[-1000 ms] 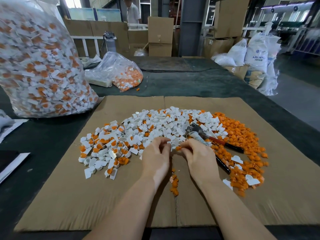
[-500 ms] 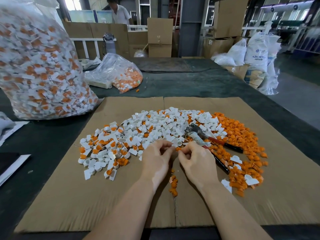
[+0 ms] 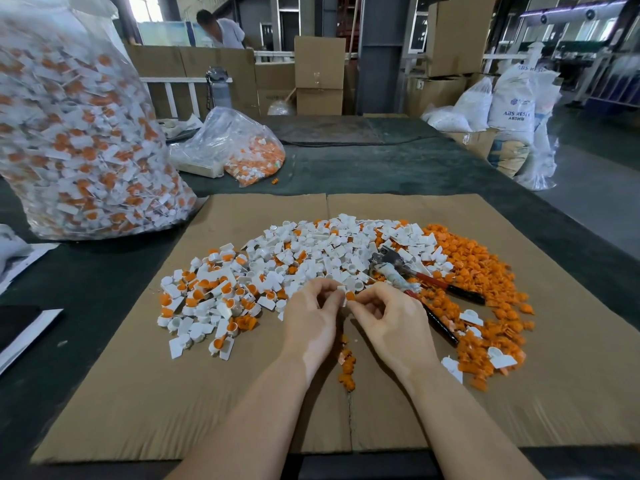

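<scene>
My left hand (image 3: 311, 317) pinches a small white plastic piece (image 3: 341, 289) at its fingertips. My right hand (image 3: 388, 320) pinches an orange plug (image 3: 350, 296) right against that white piece. Both hands hover over the near edge of a heap of white pieces (image 3: 322, 251) on a cardboard sheet (image 3: 242, 393). To the left lie white pieces with orange plugs in them (image 3: 207, 299). A heap of loose orange plugs (image 3: 481, 271) lies to the right. A few orange plugs (image 3: 346, 368) sit on the cardboard between my wrists.
Pliers with red-and-black handles (image 3: 426, 282) lie among the parts just right of my right hand. A large clear bag of assembled parts (image 3: 76, 140) stands at the left, a smaller bag (image 3: 242, 147) behind. Boxes, sacks (image 3: 512, 112) and a person (image 3: 221, 29) are beyond the table.
My hands drew slightly toward me and closer together, bringing the orange plug up against the white piece. The person in the background moved right and bent down.
</scene>
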{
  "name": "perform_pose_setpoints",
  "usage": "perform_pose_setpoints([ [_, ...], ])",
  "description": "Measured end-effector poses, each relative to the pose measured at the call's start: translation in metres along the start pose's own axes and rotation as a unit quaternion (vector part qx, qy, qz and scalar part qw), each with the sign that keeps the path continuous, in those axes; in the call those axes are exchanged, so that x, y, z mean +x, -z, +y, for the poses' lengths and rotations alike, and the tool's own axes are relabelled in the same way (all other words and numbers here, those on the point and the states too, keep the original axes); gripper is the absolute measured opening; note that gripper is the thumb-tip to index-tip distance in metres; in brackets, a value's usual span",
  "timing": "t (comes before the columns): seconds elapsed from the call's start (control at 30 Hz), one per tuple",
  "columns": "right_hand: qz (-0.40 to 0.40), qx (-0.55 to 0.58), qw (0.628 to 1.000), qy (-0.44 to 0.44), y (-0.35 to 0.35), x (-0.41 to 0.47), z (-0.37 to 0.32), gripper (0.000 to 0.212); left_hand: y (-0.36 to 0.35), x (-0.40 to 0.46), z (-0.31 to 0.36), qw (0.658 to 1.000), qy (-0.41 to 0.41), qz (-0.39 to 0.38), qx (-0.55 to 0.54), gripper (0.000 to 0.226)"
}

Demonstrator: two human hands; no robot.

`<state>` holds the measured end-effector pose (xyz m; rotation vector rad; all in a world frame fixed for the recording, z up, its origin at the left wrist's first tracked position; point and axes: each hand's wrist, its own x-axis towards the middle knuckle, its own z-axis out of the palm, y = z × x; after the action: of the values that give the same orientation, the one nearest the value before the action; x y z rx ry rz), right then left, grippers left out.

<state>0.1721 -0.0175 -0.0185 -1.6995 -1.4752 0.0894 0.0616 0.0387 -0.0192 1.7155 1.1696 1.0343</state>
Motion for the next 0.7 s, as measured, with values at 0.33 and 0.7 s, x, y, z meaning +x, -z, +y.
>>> perform_pose_setpoints([
  [0.33,0.04,-0.073,0.995,0.056,-0.001,-0.0002,-0.004,0.009,-0.0053,-0.0002,-0.0007,0.999,0.0,0.022,0.037,0.01],
  [0.7,0.123,-0.148,0.964,0.182,-0.0068,-0.0029,-0.0053,0.02,-0.0054,0.0009,-0.0017,0.994,0.054,0.067,0.06,0.01],
])
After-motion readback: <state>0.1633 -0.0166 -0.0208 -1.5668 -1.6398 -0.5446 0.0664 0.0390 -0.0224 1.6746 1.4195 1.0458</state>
